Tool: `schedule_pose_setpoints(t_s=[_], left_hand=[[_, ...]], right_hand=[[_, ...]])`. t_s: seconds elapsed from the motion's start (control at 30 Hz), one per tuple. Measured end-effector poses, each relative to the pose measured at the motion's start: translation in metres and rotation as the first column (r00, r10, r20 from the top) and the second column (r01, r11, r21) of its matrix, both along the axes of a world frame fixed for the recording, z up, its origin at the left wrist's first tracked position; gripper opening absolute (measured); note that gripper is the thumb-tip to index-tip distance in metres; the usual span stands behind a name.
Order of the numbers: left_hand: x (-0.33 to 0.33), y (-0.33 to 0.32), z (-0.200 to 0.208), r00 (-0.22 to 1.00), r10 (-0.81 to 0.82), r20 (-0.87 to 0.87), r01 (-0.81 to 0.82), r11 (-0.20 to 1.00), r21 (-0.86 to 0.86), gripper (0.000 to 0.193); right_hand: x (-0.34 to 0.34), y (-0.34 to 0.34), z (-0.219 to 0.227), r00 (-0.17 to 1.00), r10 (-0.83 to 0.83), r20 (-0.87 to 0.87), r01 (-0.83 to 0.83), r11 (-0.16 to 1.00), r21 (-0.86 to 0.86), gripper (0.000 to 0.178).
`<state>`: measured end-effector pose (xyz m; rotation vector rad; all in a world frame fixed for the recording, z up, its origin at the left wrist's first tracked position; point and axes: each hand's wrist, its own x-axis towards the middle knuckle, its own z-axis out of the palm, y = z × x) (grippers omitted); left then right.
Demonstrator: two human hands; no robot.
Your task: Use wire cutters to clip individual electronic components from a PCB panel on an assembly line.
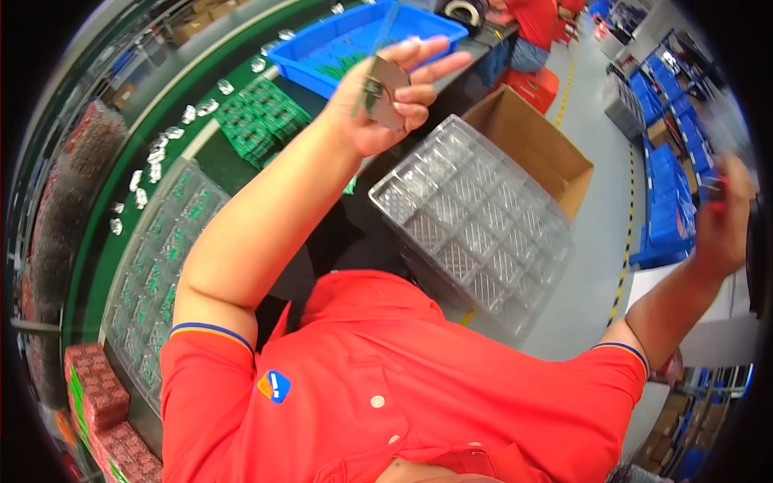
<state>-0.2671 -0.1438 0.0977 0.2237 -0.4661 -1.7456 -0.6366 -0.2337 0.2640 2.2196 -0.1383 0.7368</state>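
Note:
My left hand [372, 105] is raised over the work table near the blue bin. Its lower fingers curl round a flat, grey-brown plate [388, 90] with a rounded edge, while two fingers stretch outward. A thin, greenish translucent strip crosses the palm and runs up past the fingers; whether it belongs to the plate I cannot tell. Far to the right, my right hand [729, 221] is lifted and blurred by motion. Its fingers close round a small red and black object [715, 193] whose kind is too smeared to make out.
A blue plastic bin [302, 60] holds green pieces. Green circuit boards [259, 117] are stacked beside it, near a filled clear tray [157, 266]. Empty clear blister trays [475, 217] stand by a cardboard box [531, 145]. Small clear-wrapped parts [157, 153] line the green belt. Another person [533, 28] works behind.

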Motion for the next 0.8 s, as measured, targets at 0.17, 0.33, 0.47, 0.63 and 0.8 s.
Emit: schedule_pose_setpoints(t_s=[0.17, 0.33, 0.47, 0.63, 0.8], left_hand=[[0.015, 0.04, 0.062, 0.983, 0.148, 0.108, -0.128, 0.976, -0.174, 0.035], [0.01, 0.061, 0.057, 0.877, 0.365, 0.313, -0.348, 0.931, -0.11, 0.045], [0.014, 0.077, 0.047, 0.691, 0.503, 0.519, -0.587, 0.81, -0.003, 0.052], [0.052, 0.124, 0.019, 0.561, 0.608, 0.561, -0.767, 0.637, 0.077, 0.05], [0.072, 0.259, 0.017, 0.365, 0.555, 0.747, -0.919, 0.345, 0.192, 0.061]], right_hand=[[0.124, 0.03, -0.056, 0.983, 0.175, -0.063, -0.175, 0.985, 0.013, 0.022], [0.177, 0.028, -0.095, 0.871, 0.456, -0.182, -0.454, 0.889, 0.051, 0.021], [0.209, 0.035, -0.118, 0.803, 0.551, -0.228, -0.564, 0.826, 0.009, 0.019], [0.26, 0.047, -0.139, 0.638, 0.767, -0.061, -0.769, 0.639, -0.019, 0.013], [0.228, -0.008, -0.166, 0.469, 0.782, 0.41, -0.771, 0.589, -0.242, 0.016]])
